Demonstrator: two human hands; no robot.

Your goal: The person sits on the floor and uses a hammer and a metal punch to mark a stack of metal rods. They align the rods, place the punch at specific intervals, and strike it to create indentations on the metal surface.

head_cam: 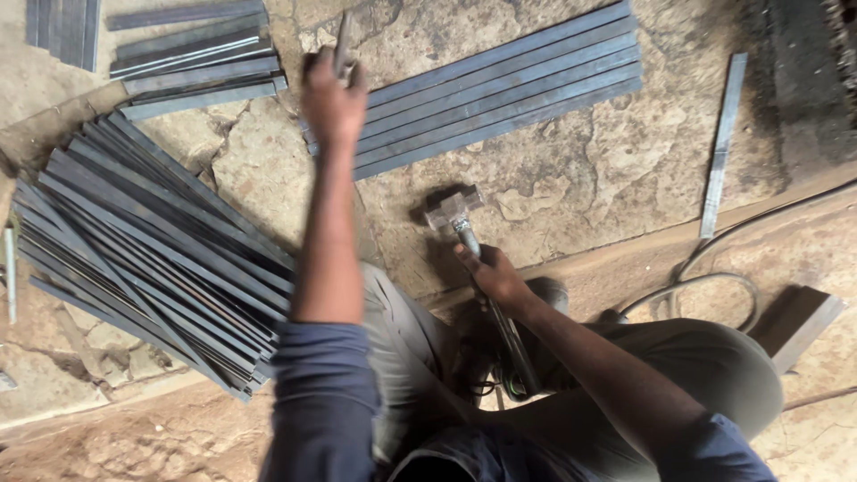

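My left hand (331,98) is stretched out in front of me, closed on a flat metal strip (341,43) that stands up from its fist, over the near end of a row of strips (509,85) laid side by side on the stone floor. My right hand (493,275) grips the handle of a sledgehammer (453,211), whose steel head rests on the floor between my knees and that row.
A big fanned heap of flat metal strips (143,250) lies at the left. More strips (192,58) are stacked at the top left. A single strip (721,143) lies at the right, beside a hose or cable (705,281). My bent legs fill the bottom.
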